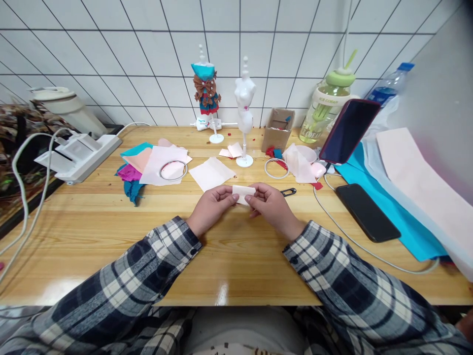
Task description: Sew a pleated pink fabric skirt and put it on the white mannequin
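Observation:
A small folded piece of pale pink paper [244,191] is held between my two hands above the wooden table [236,266]. My left hand [214,204] pinches its left end with thumb and fingers. At the right end, my right hand [272,206] grips it the same way. Just beyond my left hand lies a square pale sheet [211,173]. A black tool with a looped handle [288,192] lies beside my right hand, partly hidden by it. Behind the hands stands a bare white mini mannequin [244,103].
A dressed mannequin [206,91], small cardboard box [278,130] and green-lidded bottle [325,106] stand at the back. Coloured papers [162,165] lie left, near a power strip [84,158]. At right are a propped phone [350,130], a flat phone [367,212], a cable and large sheets [424,182].

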The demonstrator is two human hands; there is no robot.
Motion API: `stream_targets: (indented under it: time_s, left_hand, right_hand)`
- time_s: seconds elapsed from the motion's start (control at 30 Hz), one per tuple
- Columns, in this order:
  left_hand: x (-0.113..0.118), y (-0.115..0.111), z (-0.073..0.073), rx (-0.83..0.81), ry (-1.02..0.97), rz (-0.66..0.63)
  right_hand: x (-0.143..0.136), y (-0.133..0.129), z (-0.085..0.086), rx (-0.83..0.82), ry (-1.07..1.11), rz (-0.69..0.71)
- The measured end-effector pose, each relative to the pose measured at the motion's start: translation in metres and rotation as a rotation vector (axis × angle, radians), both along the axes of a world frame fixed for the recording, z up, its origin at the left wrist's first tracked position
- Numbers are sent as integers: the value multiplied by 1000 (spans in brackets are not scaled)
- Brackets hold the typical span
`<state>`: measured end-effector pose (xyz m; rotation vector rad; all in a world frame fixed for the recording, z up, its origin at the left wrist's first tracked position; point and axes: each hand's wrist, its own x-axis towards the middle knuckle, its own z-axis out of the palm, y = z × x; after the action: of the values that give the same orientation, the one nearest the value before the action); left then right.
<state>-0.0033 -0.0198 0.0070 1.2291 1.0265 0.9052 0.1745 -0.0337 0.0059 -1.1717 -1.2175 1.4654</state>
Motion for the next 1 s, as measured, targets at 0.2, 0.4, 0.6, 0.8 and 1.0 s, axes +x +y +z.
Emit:
stream_targets:
  time_s: [0.2,0.4,0.6,0.8,1.0]
  left_hand:
    - [0,1,2,7,4,-3]
    - [1,0,4,5,22,7]
    - [1,0,1,-6,-65,51]
    - [-1,0,-1,11,-134,38]
    - [-1,2,-5,-27,-179,43]
  right_hand:
    - [0,1,-2,-13,-8,30]
    - [0,0,0,-54,19,51]
    - [0,-1,2,-170,179,6]
    - [-1,-3,0,-247,308,38]
    - [0,-2,-1,-231,302,34]
